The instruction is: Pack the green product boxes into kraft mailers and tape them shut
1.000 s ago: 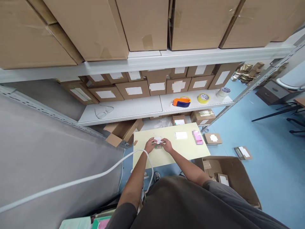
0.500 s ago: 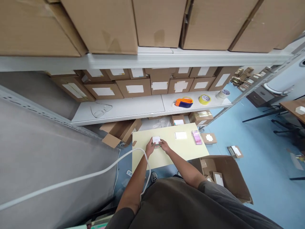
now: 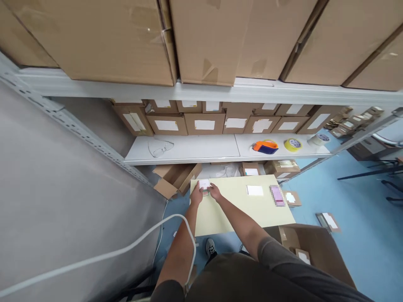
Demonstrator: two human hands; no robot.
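Note:
A small white box (image 3: 204, 183) is held near the far left corner of the pale yellow tabletop (image 3: 226, 209). My left hand (image 3: 197, 194) grips its left side, with the thumb towards the near edge. On the right side, my right hand (image 3: 214, 192) has its fingers closed at the box's edge. Just below the box, between the hands, shows a small greenish rounded thing (image 3: 205, 193), too small to name. Farther right on the tabletop lie a flat white box or pad (image 3: 255, 190) and a pink item (image 3: 277, 196) blurred into blocks.
Above the tabletop, a white shelf (image 3: 201, 147) bears glasses (image 3: 161, 149), an orange and blue tape dispenser (image 3: 266, 147) and yellow tape (image 3: 292, 144). Open cartons stand left (image 3: 178, 178) and near right (image 3: 327, 247). A white cable (image 3: 126, 247) crosses by my left arm.
Both hands have moved with the white box towards the tabletop's left edge. The camera view has shifted, so shelf and tabletop sit farther right and lower.

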